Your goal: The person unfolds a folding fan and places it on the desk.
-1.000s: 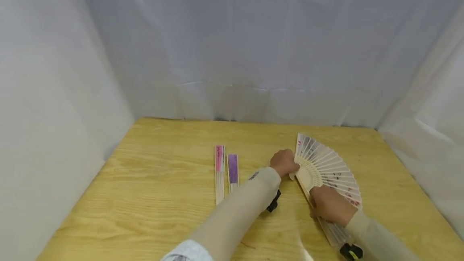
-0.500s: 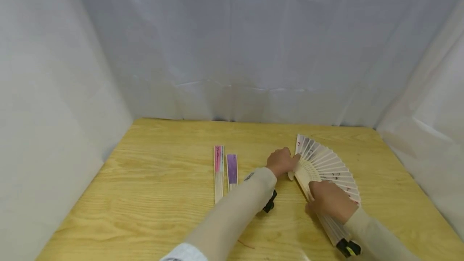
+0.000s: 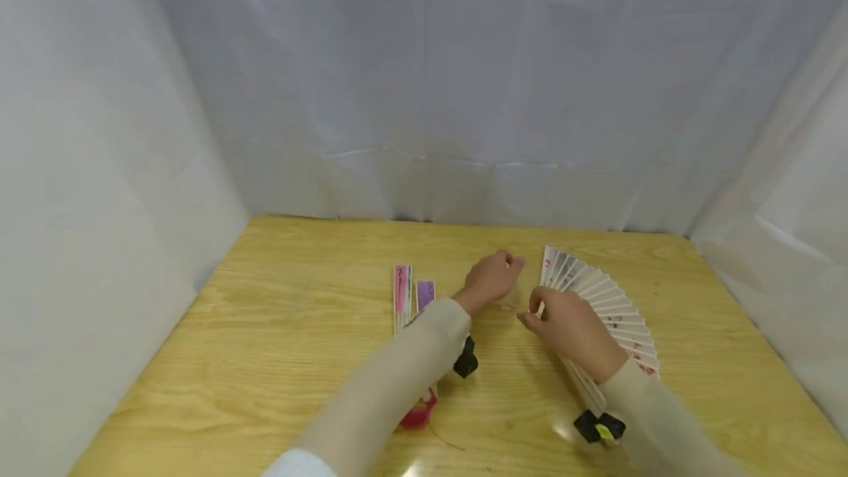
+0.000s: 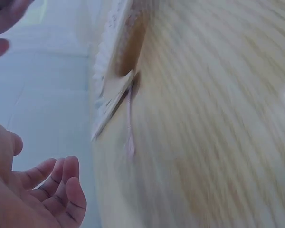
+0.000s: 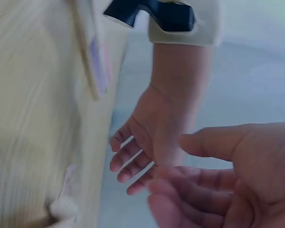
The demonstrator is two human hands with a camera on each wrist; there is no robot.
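Observation:
A folding fan (image 3: 616, 308) with a pale, printed leaf lies spread on the right of the table. My left hand (image 3: 493, 276) is raised to the left of the fan's pivot end, fingers loosely bent, nothing in them. My right hand (image 3: 573, 326) hovers over the fan's ribs and covers part of them; its thumb and fingers are apart and empty, as the right wrist view also shows. From the pivot end a thin pale cord (image 4: 129, 121) trails onto the wood in the left wrist view.
Two folded fans, one pink (image 3: 402, 289) and one purple (image 3: 426, 293), lie left of centre, partly under the left sleeve. A red tassel (image 3: 419, 412) sits near them. White sheeting (image 3: 424, 94) stands behind and beside the wooden table (image 3: 278, 359).
Both hands have let go of the spread fan. The left hand has drawn back to the left, and the right hand has moved up and left towards the pivot end. The fan stays spread.

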